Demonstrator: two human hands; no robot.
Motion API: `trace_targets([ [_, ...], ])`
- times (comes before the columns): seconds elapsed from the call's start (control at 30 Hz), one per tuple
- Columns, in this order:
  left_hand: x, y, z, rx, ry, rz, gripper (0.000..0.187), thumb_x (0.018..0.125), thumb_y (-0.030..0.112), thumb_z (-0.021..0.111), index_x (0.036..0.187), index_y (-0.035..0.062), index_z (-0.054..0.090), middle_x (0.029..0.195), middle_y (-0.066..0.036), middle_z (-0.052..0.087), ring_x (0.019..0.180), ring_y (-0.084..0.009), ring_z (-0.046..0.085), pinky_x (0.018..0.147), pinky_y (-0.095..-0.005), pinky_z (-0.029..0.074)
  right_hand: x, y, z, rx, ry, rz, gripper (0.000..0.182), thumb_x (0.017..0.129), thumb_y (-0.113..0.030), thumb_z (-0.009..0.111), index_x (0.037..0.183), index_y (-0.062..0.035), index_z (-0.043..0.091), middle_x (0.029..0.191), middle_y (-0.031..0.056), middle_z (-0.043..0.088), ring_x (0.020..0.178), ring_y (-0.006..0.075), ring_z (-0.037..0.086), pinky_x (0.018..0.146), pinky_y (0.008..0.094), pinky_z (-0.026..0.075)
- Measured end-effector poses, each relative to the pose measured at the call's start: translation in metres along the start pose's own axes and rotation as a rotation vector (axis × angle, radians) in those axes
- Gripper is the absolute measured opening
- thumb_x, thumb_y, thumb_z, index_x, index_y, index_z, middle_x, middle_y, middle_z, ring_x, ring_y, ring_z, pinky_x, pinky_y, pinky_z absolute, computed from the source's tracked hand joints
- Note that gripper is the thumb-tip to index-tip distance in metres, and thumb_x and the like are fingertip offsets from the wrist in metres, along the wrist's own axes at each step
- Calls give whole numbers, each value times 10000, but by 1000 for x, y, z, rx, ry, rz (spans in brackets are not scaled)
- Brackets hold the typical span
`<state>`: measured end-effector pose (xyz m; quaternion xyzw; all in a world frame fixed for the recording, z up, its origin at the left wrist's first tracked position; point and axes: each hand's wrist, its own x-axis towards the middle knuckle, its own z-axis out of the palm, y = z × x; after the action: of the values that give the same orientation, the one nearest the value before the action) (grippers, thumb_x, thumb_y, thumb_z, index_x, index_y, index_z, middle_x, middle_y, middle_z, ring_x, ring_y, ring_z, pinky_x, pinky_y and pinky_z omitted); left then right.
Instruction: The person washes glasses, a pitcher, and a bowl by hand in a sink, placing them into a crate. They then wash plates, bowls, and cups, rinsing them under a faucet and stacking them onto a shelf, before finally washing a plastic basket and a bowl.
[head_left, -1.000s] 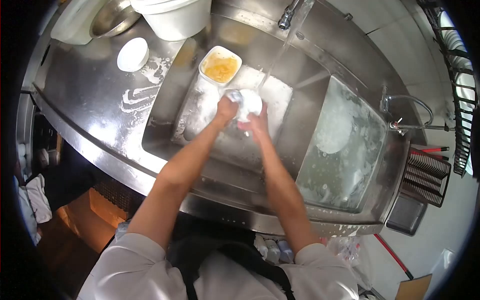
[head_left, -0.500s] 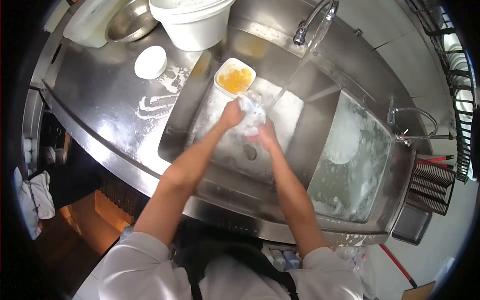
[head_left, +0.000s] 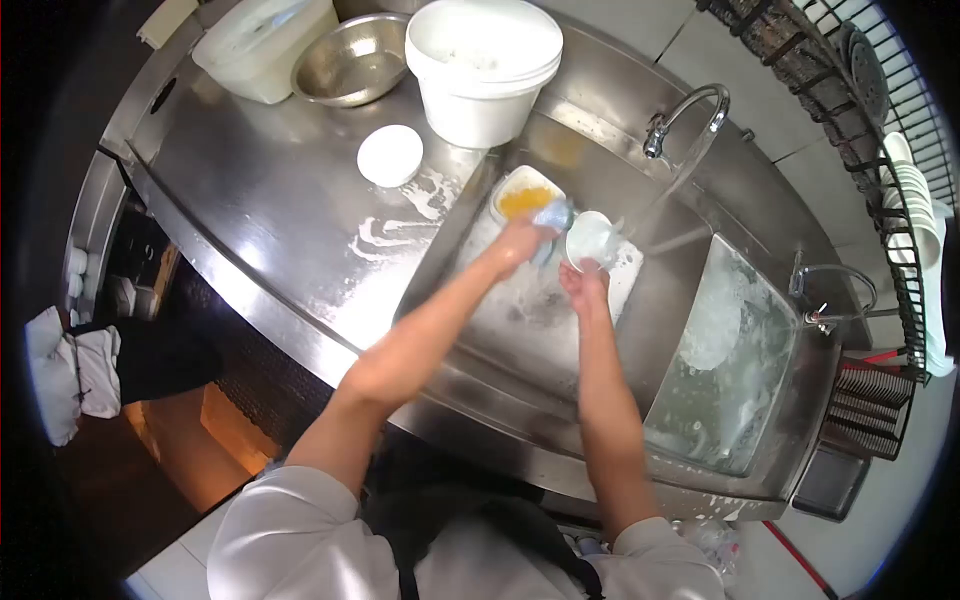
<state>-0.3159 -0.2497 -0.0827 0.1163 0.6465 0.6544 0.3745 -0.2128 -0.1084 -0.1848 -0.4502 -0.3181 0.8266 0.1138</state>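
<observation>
My left hand (head_left: 515, 246) is closed on a blue-grey scrubber (head_left: 553, 216), blurred by motion, perhaps a sponge or cloth. It is just in front of a square white container (head_left: 510, 184) with yellow-orange bits in it. My right hand (head_left: 586, 285) grips the lower edge of a small white bowl (head_left: 591, 242), tilted so that its round face shows. Both hands are over the left sink basin (head_left: 520, 365), which has white suds in it. Water runs from the tap (head_left: 655, 138) and comes down close to the bowl.
An upturned white bowl (head_left: 390, 156) sits on the steel counter (head_left: 270, 190) beside soap streaks. Behind stand a metal bowl (head_left: 352, 62), a white bucket (head_left: 484, 100) and a plastic tub (head_left: 262, 55). Soapy water fills the right basin (head_left: 722, 370). A wire rack (head_left: 870, 150) holds cups.
The view has shifted, so everything sits further right and lower. My hands, together at the sudsy bowl before, have parted: the left has drawn off with the scrubber, and the right keeps the bowl.
</observation>
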Motion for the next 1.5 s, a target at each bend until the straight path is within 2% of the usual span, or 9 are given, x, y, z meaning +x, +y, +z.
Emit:
trace_targets([
  [0.23, 82, 242, -111, 1168, 319, 901, 437, 784, 332, 641, 1107, 50, 556, 952, -232, 601, 896, -392, 589, 812, -420, 468, -60, -16, 0, -119, 64, -39, 235, 857, -30, 399, 1061, 85, 419, 924, 238, 575, 724, 317, 641, 549, 351, 554],
  [0.3, 38, 278, -137, 1284, 306, 683, 628, 760, 406, 612, 1229, -3, 522, 1197, -211, 577, 1071, -317, 583, 909, -372, 442, -81, -26, -4, -54, 101, -62, 291, 846, -13, 401, 1119, 87, 410, 1033, 251, 547, 754, 325, 645, 599, 364, 572],
  [0.47, 15, 147, -281, 999, 379, 126, 467, 850, 428, 519, 649, 7, 541, 537, -109, 543, 463, -206, 551, 428, -376, 422, -117, -65, -91, 287, 39, -404, 484, 795, 48, 418, 1272, 59, 335, 1173, 216, 499, 882, 324, 628, 661, 375, 591],
  [0.57, 5, 85, -297, 762, 217, -345, 425, 821, 453, 614, 798, 29, 586, 583, -92, 590, 429, -192, 565, 369, -354, 474, -157, -94, -147, 235, 392, -682, 553, 766, 76, 433, 1305, 26, 321, 1176, 204, 504, 961, 314, 603, 637, 338, 585],
  [0.77, 26, 25, -307, 276, 113, -248, 369, 852, 123, 516, 1140, -105, 478, 859, -205, 636, 663, -238, 667, 490, -319, 574, -121, -91, -315, -305, 1014, -585, 554, 770, 19, 490, 1304, -17, 347, 1178, 208, 506, 934, 329, 606, 653, 382, 575],
  [0.87, 8, 30, -275, 287, 59, -171, 361, 846, 107, 518, 1114, -133, 492, 927, -193, 628, 731, -261, 660, 532, -336, 587, -84, -55, -365, -582, 1289, -362, 430, 801, -9, 487, 1225, -48, 422, 1213, 188, 489, 965, 371, 583, 698, 500, 540],
  [1.07, 9, -16, -170, -116, -81, -133, 392, 811, 119, 570, 1147, -68, 499, 1014, -156, 595, 885, -248, 628, 659, -443, 579, -79, -56, -305, 451, 669, -475, 527, 769, 18, 431, 1292, -46, 405, 1247, 178, 497, 1073, 392, 548, 815, 536, 535],
  [1.23, 41, -17, -10, 151, -216, -204, 350, 783, 67, 501, 1096, -89, 510, 1044, -196, 572, 873, -316, 630, 627, -474, 582, -129, -111, -165, 146, 303, -651, 615, 701, 81, 332, 1310, 2, 361, 1257, 193, 480, 1137, 361, 517, 834, 493, 549],
  [1.5, 77, -28, 100, 1058, -109, 85, 205, 791, 109, 534, 828, -65, 634, 757, -176, 669, 718, -306, 671, 641, -360, 562, -155, -155, -68, -511, 907, -1032, 435, 758, 15, 474, 1190, -2, 424, 1097, 254, 569, 1063, 413, 538, 903, 427, 407],
])
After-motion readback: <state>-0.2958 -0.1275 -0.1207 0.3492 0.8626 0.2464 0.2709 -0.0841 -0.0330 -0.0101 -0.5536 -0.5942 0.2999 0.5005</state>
